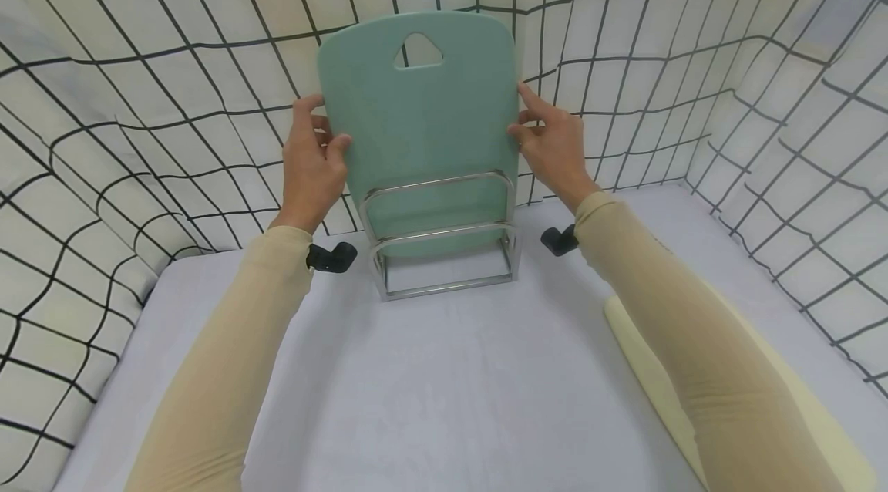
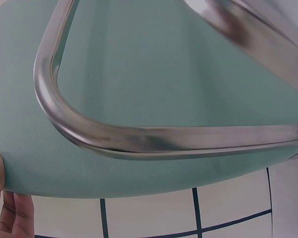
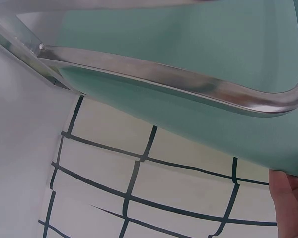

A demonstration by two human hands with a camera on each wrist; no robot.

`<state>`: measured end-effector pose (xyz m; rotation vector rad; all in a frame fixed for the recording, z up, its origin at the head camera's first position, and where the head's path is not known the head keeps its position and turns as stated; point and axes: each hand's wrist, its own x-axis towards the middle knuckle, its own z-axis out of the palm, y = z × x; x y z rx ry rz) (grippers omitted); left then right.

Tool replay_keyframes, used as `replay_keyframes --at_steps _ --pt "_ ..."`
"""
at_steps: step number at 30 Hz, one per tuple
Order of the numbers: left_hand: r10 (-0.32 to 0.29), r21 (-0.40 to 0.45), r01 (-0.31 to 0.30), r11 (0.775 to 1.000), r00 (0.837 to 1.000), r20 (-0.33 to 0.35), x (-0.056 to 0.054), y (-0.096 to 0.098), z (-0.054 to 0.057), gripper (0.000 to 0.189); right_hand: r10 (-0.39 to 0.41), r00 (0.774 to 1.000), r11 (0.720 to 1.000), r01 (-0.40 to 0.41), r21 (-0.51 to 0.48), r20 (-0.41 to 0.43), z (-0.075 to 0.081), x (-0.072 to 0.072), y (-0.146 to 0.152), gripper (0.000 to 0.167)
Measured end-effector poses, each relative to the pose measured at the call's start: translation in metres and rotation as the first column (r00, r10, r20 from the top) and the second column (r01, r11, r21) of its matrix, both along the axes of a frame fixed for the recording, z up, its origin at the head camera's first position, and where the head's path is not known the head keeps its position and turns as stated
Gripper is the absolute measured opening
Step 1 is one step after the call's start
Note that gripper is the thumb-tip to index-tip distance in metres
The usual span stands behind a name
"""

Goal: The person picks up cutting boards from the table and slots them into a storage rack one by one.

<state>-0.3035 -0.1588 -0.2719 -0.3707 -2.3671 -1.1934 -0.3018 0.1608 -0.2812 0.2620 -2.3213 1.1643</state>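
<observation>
A green cutting board [image 1: 423, 114] with a cut-out handle hole near its top stands upright in a metal rack [image 1: 444, 234]. My left hand [image 1: 312, 160] grips the board's left edge, thumb on the near face. On the opposite edge, my right hand [image 1: 551, 141] pinches the board between thumb and fingers. In the left wrist view, the board [image 2: 139, 89] sits behind the rack's bent bar [image 2: 139, 141], with fingertips at its lower left. The right wrist view has the rack's bar [image 3: 159, 74] across the board [image 3: 188, 121], and fingers at the board's edge lower right.
A pale yellow board-like object [image 1: 652, 376] lies on the white table surface [image 1: 444, 399], partly under the right forearm. Cloth with a dark grid pattern [image 1: 229, 91] hangs behind and along both sides. Small black wrist devices [image 1: 333, 257] sit below each hand.
</observation>
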Motion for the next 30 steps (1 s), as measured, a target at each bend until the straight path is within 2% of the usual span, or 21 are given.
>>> replay_keyframes --at_steps 12,20,30 --pt "0.001 -0.022 -0.002 1.0 1.0 -0.008 0.0041 -0.0007 0.0048 0.05 -0.01 1.0 1.0 0.01 0.017 0.021 0.0047 0.0032 -0.0006 0.065" --pt "0.032 -0.045 -0.031 0.998 0.999 0.014 0.007 0.0001 0.0047 0.053 -0.007 0.998 0.999 0.005 0.036 0.061 0.0048 0.004 -0.0014 0.066" --pt "0.025 -0.092 -0.024 0.995 1.0 0.008 0.0082 -0.0016 0.0056 0.057 -0.031 0.996 0.998 0.026 0.053 0.084 0.0062 0.0058 -0.002 0.066"
